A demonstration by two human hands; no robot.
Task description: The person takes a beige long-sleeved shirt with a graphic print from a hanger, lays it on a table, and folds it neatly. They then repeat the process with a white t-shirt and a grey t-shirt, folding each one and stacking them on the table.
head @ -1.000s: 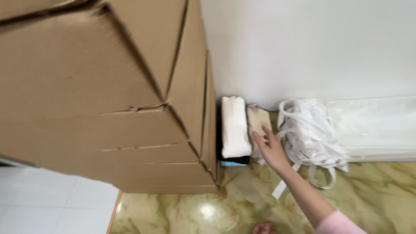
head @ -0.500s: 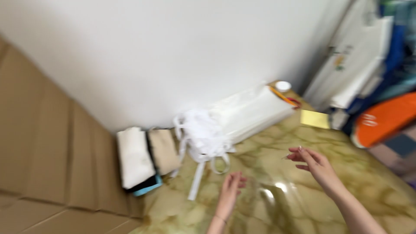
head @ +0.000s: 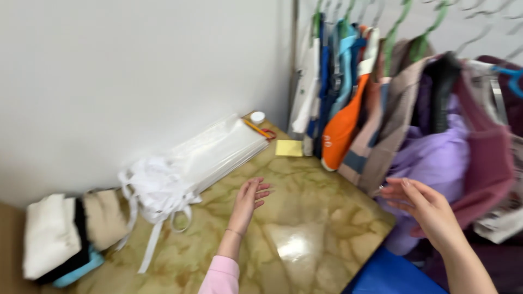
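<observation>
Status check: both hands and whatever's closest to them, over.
Left hand open, empty, over marbled table. Right hand open, empty, by hanging clothes. White strap pile left of left hand; nothing between.

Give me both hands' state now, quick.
Left hand: open, empty, over the marbled tabletop.
Right hand: open, empty, near the purple garment.

I see a garment stockroom or shop corner, crowded rack of hanging clothes (head: 414,109), folded cloth stacks (head: 60,234), bundled white bags (head: 218,152), marble-patterned table (head: 305,218).
</observation>
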